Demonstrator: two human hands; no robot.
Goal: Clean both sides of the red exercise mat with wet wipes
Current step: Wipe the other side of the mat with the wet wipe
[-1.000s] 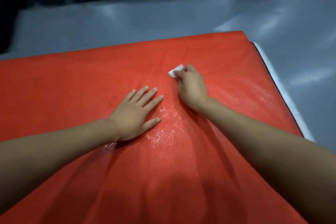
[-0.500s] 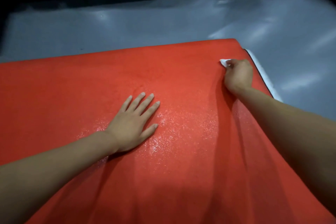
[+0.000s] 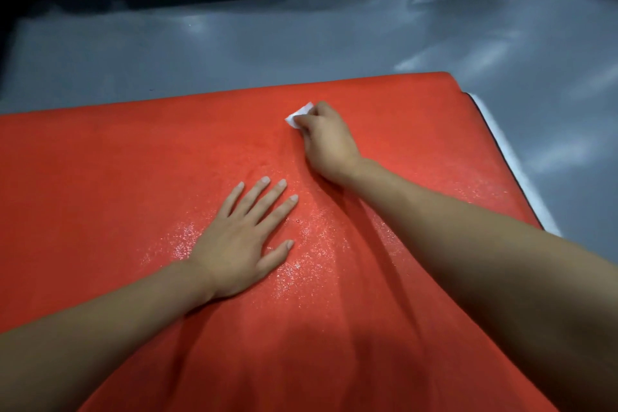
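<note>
Mid-wipe on the upper face. Red textured foam exercise mat (image 3: pixel 100 194) lies flat on the grey glossy floor (image 3: pixel 301 50); its long axis looks to run left-right, far edge and right end in view, left end out of frame. Right hand (image 3: pixel 326 142) grips a small white wet wipe (image 3: pixel 299 115) near the far edge. Left hand (image 3: pixel 242 239) pressed flat, fingers spread, mid-mat. Wet sheen only around the hands, so most of this face looks unwiped. Underside state unknown; probably still to do.
</note>
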